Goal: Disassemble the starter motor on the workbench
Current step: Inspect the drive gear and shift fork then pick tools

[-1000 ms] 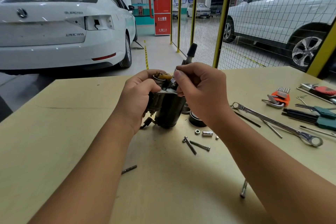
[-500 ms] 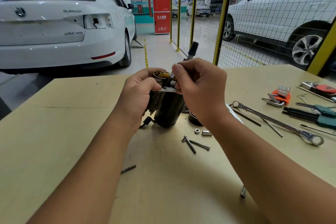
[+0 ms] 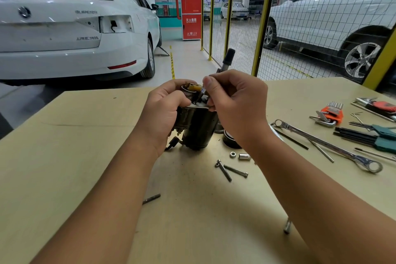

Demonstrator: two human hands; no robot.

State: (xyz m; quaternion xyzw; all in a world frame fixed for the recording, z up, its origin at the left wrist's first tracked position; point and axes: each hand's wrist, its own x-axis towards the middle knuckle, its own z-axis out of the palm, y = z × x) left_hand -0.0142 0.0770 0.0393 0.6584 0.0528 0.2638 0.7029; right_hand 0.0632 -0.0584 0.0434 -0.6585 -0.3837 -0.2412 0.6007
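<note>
head | starter motor (image 3: pixel 198 128) upright on workbench (image 3: pixel 64 156), mid-table | left hand (image 3: pixel 165 111) wrapped round its upper body | right hand (image 3: pixel 233 103) pinching a thin tool (image 3: pixel 201 95) tipped onto the motor's top | orange holder (image 3: pixel 331 112) carrying hex keys, green holder (image 3: pixel 383 137) carrying dark keys, at right | two bolts (image 3: pixel 230 170) loose near the motor

The right hand (image 3: pixel 237 105) has lowered slightly at frame centre. Its pinched thin dark metal tool (image 3: pixel 200 95) now tilts steeper into the black cylindrical starter motor (image 3: pixel 198 126) top.
</note>
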